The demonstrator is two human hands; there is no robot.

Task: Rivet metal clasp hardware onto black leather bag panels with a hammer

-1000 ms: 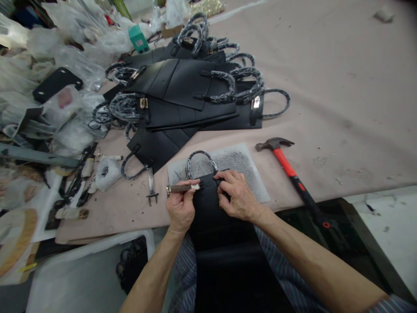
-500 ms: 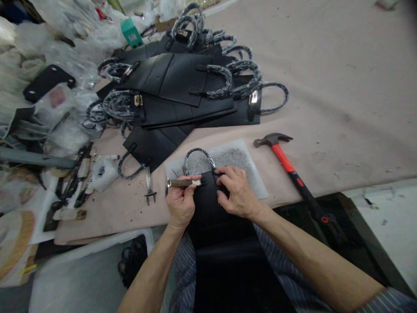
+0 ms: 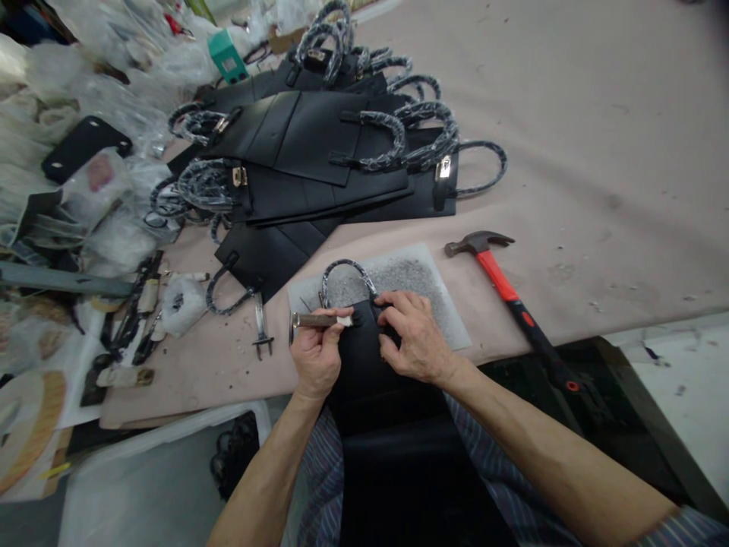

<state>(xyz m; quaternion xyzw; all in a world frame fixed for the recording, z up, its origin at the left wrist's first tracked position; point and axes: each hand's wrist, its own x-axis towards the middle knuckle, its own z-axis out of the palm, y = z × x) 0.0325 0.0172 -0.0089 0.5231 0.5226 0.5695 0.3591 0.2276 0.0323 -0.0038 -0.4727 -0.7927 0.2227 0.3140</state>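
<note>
Txt/nos.: none legible | teal box: any print too sm. to read

A brown tool points sideways, tip over the upper part of a black panel with 1 looped handle.

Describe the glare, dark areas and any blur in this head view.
Head view: bright glint on the rightmost metal clasp; head view: black sheet at lower middle fades into darkness; head view: plastic bags at upper left look soft.

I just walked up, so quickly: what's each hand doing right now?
Left hand: closed, holding a slim brown rod with white wrapping.
Right hand: bent fingers on a smooth black panel; grip cannot be told.
</note>
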